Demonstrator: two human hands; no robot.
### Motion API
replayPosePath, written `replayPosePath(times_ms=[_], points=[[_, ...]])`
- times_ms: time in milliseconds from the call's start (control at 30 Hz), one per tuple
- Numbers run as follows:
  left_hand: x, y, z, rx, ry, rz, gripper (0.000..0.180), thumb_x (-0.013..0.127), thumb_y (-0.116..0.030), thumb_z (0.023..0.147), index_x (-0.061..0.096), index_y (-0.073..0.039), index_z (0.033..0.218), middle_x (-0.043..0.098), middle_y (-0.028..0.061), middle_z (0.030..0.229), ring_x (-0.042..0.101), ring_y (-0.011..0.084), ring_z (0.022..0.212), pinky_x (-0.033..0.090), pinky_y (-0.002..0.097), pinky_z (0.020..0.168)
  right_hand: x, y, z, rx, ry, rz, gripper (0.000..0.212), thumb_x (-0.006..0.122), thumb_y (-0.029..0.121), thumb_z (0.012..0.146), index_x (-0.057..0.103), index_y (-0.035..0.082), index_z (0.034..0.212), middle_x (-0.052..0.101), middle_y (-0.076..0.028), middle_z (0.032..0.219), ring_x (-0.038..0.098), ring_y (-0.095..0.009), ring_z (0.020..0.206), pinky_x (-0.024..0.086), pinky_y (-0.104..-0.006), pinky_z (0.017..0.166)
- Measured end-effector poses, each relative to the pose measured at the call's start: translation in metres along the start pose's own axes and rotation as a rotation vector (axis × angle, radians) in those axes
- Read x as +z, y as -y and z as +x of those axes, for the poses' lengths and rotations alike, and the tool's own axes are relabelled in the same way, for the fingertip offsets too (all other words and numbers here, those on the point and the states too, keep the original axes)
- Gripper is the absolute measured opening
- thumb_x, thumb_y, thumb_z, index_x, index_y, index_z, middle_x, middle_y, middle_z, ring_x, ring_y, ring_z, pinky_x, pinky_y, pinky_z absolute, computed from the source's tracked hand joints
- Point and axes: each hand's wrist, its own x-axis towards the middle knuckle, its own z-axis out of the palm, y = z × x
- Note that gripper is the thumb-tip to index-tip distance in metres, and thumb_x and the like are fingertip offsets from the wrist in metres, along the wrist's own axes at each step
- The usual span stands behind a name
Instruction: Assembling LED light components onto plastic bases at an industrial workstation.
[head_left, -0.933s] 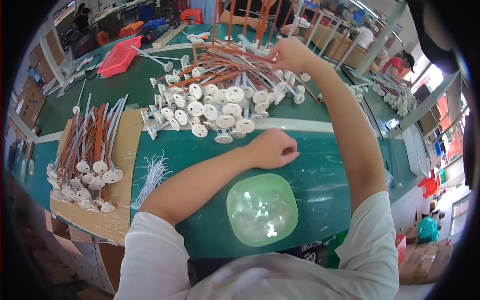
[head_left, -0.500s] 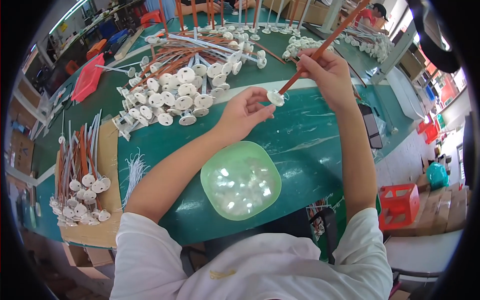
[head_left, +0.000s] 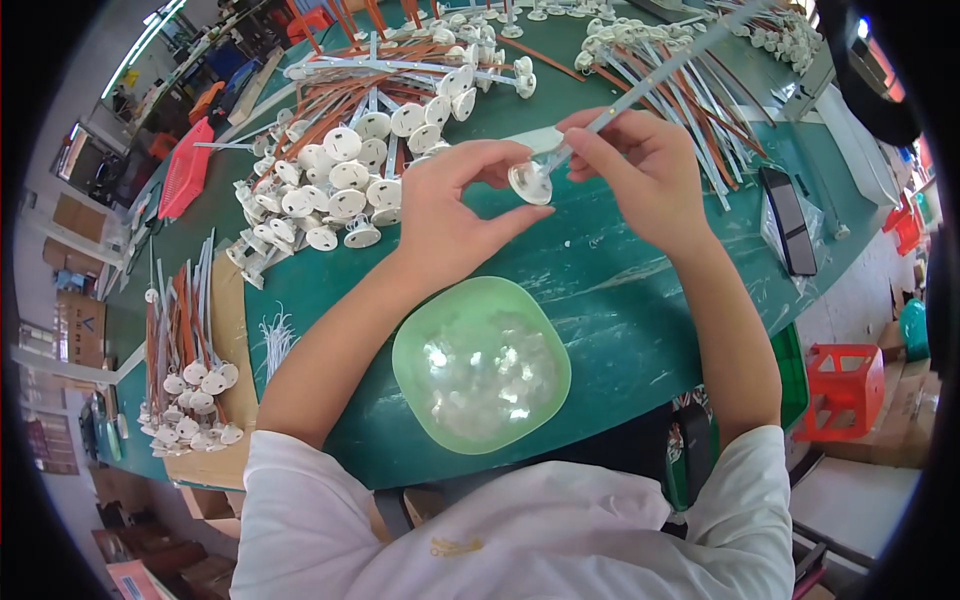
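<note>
My right hand [head_left: 640,165] is closed on a pale grey strip [head_left: 650,80], which slants up to the right. At the strip's lower end is a round white disc base [head_left: 530,184]. My left hand [head_left: 450,205] curls about that disc, with the thumb at its lower edge and the fingers at its upper edge; part of the fingers is hidden. Below my hands a light green bowl [head_left: 482,435] holds many small clear, shiny pieces.
A large heap of white disc bases [head_left: 345,175] on brown and grey strips lies beyond my left hand. A smaller bundle [head_left: 195,385] rests on cardboard at left, beside thin white ties [head_left: 277,340]. A phone [head_left: 790,220] and a red basket [head_left: 187,170] flank the green table [head_left: 620,290].
The brown strip in my right hand is gone; a pale grey one with a white disc is there instead. My left hand has opened wider about the disc. The view has shifted.
</note>
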Motion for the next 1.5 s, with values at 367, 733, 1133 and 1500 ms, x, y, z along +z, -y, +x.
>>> replayPosePath(times_ms=[367,733,1133,1500], points=[[-0.019,-0.081,-0.021,-0.329,0.194,-0.371,0.045,0.07,-0.002,0.084,0.057,0.002,0.128,0.063,0.0134,0.118,0.064,0.0174,0.101,0.054,0.033,0.09,0.0,0.034,-0.016,-0.139,0.158,0.224,0.018,0.063,0.003,0.091,0.066,-0.006,0.106,0.069,-0.009,0.082,0.065,-0.012,0.07,0.055,-0.0241,0.064],[-0.026,-0.096,-0.105,-0.486,-0.169,-0.606,0.03,0.067,-0.005,0.09,0.06,0.0,0.118,0.069,0.0135,0.108,0.069,0.0217,0.088,0.055,0.0303,0.075,0.048,0.057,-0.04,-0.239,0.164,-0.008,0.02,0.069,0.009,0.088,0.067,-0.003,0.104,0.069,-0.007,0.087,0.066,-0.012,0.078,0.056,-0.0261,0.069],[0.054,-0.176,-0.214,-0.488,-0.374,-1.002,0.036,0.057,0.0,0.094,0.055,0.002,0.131,0.058,0.0265,0.126,0.062,0.0274,0.111,0.054,0.0385,0.093,0.065,0.059,-0.219,-0.742,-0.106,-0.33,0.03,0.081,-0.005,0.063,0.068,-0.001,0.089,0.066,-0.011,0.087,0.066,-0.028,0.071,0.056,-0.0318,0.058],[0.077,-0.194,-0.25,-0.462,-0.339,-0.921,0.039,0.059,-0.012,0.096,0.053,0.004,0.131,0.055,0.0287,0.13,0.059,0.0316,0.118,0.051,0.0417,0.097,0.059,0.069,-0.256,-0.738,-0.13,-0.375,0.024,0.08,-0.003,0.066,0.068,0.0,0.087,0.067,-0.01,0.086,0.068,-0.024,0.07,0.058,-0.0302,0.058]])
